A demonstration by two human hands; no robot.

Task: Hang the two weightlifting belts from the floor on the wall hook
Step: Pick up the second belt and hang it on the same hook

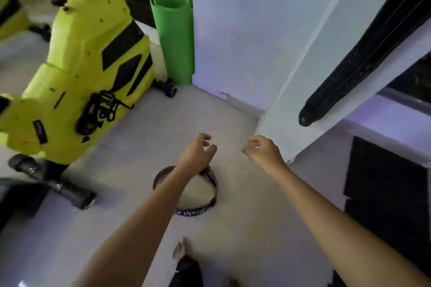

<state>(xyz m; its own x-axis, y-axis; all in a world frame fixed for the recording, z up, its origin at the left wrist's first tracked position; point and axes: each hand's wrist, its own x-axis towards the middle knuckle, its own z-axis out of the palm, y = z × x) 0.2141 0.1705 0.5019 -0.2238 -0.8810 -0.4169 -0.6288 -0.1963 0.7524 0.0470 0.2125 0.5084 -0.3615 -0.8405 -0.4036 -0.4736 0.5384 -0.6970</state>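
A pale floor fills most of the room, meeting a white wall on the far side and a white pillar that juts out at the far right. On the left stands a big yellow-green exercise machine with black panels, its dark wheeled base resting on the floor at near left. Just beyond it, a rolled green mat stands upright in the corner against the wall.

One black belt hangs down the face of the pillar at the right, its rounded tip low and off the floor; what holds it up lies outside the view. The other belt, dark with pale lettering, lies curled in a loop on the floor in the middle, partly hidden behind the left forearm.

Both bare arms reach forward from the near edge. The left hand hovers above the far rim of the looped belt, fingers spread and loosely curled, gripping nothing. The right hand is beside it, close to the foot of the pillar, fingers bent inward and empty.

A bare foot shows near the bottom edge.
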